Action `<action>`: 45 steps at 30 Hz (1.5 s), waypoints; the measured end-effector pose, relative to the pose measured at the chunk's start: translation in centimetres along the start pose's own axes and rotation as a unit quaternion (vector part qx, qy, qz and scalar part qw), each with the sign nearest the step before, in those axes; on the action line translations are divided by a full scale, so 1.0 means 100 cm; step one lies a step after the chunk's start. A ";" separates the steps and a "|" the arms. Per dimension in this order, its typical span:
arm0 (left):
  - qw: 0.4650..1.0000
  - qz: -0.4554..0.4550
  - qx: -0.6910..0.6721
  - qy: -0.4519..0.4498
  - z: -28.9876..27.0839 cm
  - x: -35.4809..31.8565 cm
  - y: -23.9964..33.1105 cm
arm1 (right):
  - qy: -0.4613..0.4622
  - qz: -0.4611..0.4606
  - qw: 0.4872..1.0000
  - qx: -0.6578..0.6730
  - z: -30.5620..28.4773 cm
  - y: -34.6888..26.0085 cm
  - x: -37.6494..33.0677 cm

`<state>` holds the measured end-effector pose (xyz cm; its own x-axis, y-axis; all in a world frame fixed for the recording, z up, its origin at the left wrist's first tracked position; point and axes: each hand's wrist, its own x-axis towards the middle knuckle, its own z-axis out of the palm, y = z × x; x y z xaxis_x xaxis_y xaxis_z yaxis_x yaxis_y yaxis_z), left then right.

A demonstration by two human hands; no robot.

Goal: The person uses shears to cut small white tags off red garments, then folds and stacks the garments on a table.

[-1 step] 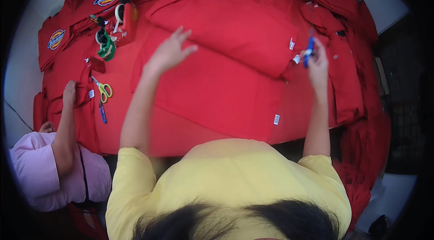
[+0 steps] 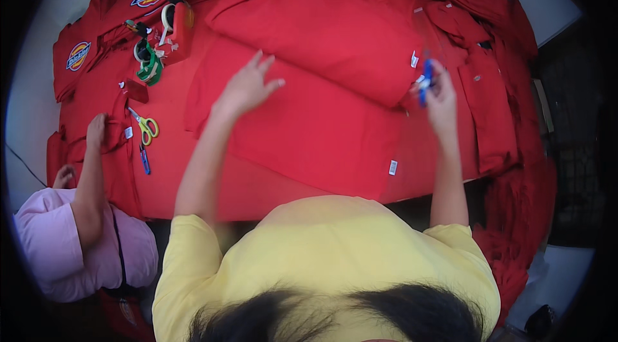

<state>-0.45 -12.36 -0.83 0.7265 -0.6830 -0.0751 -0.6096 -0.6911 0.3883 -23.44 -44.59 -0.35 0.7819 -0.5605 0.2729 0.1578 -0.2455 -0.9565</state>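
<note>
By red shirt [image 2: 322, 42], right hand [image 2: 442, 96] closer, gripping snips [image 2: 425, 78] perhaps

Stretches out as a red table [image 2: 161, 194]. Carries layered garments [image 2: 309, 129] across the middle, almost to the near edge, and heaps [image 2: 116, 17] along the left, far and right edges. Bears, toward the left, scissors [image 2: 144, 122], a blue tool [image 2: 145, 160], a red box [image 2: 135, 89] and, farther back, a green dispenser [image 2: 150, 71].
</note>
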 end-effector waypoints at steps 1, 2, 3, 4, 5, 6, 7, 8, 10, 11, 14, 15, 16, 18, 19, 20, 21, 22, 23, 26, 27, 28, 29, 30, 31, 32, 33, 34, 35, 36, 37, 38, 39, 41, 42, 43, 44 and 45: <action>0.997 -0.020 0.069 -0.006 0.030 -0.013 0.004 | -0.028 0.034 0.998 -0.035 0.022 -0.001 -0.026; 0.995 -0.024 0.101 0.010 0.055 -0.027 0.013 | -0.056 0.069 0.994 -0.071 0.040 -0.001 -0.047; 0.994 -0.007 0.104 0.043 0.079 -0.040 0.020 | -0.087 0.022 0.990 -0.110 0.054 0.011 -0.063; 0.991 0.013 0.106 0.078 0.100 -0.054 0.029 | -0.122 -0.024 0.981 -0.148 0.067 0.022 -0.077; 0.988 0.045 0.123 0.080 0.113 -0.068 0.040 | -0.136 -0.043 0.972 -0.184 0.083 0.019 -0.089; 0.984 0.076 0.138 0.082 0.123 -0.083 0.047 | -0.152 -0.062 0.962 -0.219 0.096 0.015 -0.100; 0.984 0.053 0.150 0.086 0.125 -0.091 0.047 | -0.148 -0.065 0.965 -0.206 0.105 0.018 -0.115; 0.981 0.029 0.165 0.096 0.121 -0.090 0.040 | -0.144 -0.076 0.968 -0.189 0.112 0.025 -0.125; 0.963 -0.071 0.205 0.160 0.116 -0.079 0.001 | -0.162 -0.143 0.949 -0.228 0.111 0.039 -0.145; 0.938 -0.149 0.231 0.213 0.113 -0.073 -0.039 | -0.168 -0.186 0.938 -0.241 0.109 0.043 -0.152; 0.849 -0.433 0.112 0.281 0.078 -0.089 -0.148 | -0.184 -0.174 0.938 -0.236 0.095 0.040 -0.176; 0.864 -0.397 0.138 0.278 0.070 -0.097 -0.157 | -0.193 -0.132 0.946 -0.226 0.087 0.036 -0.184; 0.876 -0.359 0.163 0.278 0.063 -0.102 -0.159 | -0.198 -0.093 0.952 -0.213 0.079 0.033 -0.189; 0.910 -0.325 0.126 0.224 0.042 -0.103 -0.148 | -0.172 -0.052 0.961 -0.210 0.065 0.028 -0.202; 0.924 -0.308 0.107 0.201 0.035 -0.103 -0.146 | -0.161 -0.017 0.968 -0.193 0.058 0.028 -0.209; 0.915 -0.296 0.119 0.247 0.030 -0.104 -0.155 | -0.151 0.015 0.973 -0.174 0.050 0.028 -0.213; 0.904 -0.284 0.131 0.292 0.025 -0.107 -0.167 | -0.149 0.048 0.978 -0.135 0.043 0.032 -0.218; 0.893 -0.266 0.139 0.336 0.021 -0.103 -0.162 | -0.126 0.087 0.984 -0.090 0.034 0.031 -0.219; 0.878 -0.240 0.196 0.365 0.021 -0.102 -0.155 | -0.103 0.125 0.986 -0.045 0.025 0.029 -0.219; 0.885 -0.121 0.242 0.378 0.033 -0.098 -0.118 | -0.015 0.137 0.990 0.025 -0.004 0.035 -0.205; 0.924 -0.059 0.183 0.330 0.045 -0.096 -0.104 | 0.010 0.122 0.992 0.025 -0.013 0.040 -0.192; 0.954 0.002 0.122 0.273 0.067 -0.095 -0.076 | 0.039 0.107 0.993 0.022 -0.023 0.043 -0.177; 0.963 0.040 0.095 0.247 0.088 -0.103 -0.026 | 0.069 0.099 0.992 0.032 -0.032 0.048 -0.164; 0.979 0.018 0.070 0.191 0.117 -0.112 0.002 | 0.093 0.090 0.991 0.044 -0.037 0.047 -0.147; 0.974 0.012 0.159 0.162 0.147 -0.124 0.029 | 0.104 0.077 0.992 0.008 -0.039 0.041 -0.131; 0.967 0.022 0.182 0.175 0.162 -0.134 0.058 | 0.112 0.059 0.992 0.005 -0.044 0.040 -0.118; 0.972 0.057 0.162 0.158 0.166 -0.141 0.078 | 0.120 0.040 0.992 0.002 -0.050 0.040 -0.106; 0.975 0.080 0.160 0.131 0.170 -0.149 0.098 | 0.126 0.020 0.992 -0.001 -0.055 0.042 -0.093; 0.977 0.115 0.148 0.100 0.172 -0.158 0.113 | 0.131 0.010 0.991 -0.007 -0.060 0.046 -0.081; 0.979 0.149 0.124 0.062 0.170 -0.166 0.125 | 0.136 -0.001 0.991 -0.013 -0.066 0.054 -0.070; 0.976 0.176 0.123 0.043 0.167 -0.175 0.134 | 0.140 -0.012 0.990 -0.018 -0.070 0.062 -0.060; 0.971 0.206 0.122 0.025 0.165 -0.182 0.141 | 0.150 -0.013 0.988 -0.032 -0.078 0.074 -0.050; 0.966 0.235 0.105 0.002 0.166 -0.187 0.146 | 0.159 -0.015 0.986 -0.046 -0.085 0.086 -0.042; 0.964 0.249 0.086 -0.018 0.166 -0.198 0.154 | 0.176 -0.015 0.984 -0.037 -0.085 0.103 -0.025; 0.960 0.269 0.064 -0.034 0.168 -0.201 0.154 | 0.182 -0.015 0.977 -0.109 -0.086 0.106 -0.016; 0.956 0.285 0.043 -0.050 0.172 -0.203 0.150 | 0.185 -0.014 0.966 -0.179 -0.084 0.108 -0.006; 0.952 0.300 0.022 -0.065 0.175 -0.206 0.149 | 0.187 -0.014 0.951 -0.247 -0.077 0.101 0.000; 0.939 0.338 -0.021 -0.064 0.178 -0.210 0.151 | 0.183 -0.020 0.945 -0.271 -0.071 0.094 0.007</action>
<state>-30.48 -12.65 -9.72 0.1334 -0.9867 0.0928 -0.9029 -0.0824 0.4220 -25.68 -52.89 -8.43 0.5055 -0.7535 0.4203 -0.2273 -0.5863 -0.7776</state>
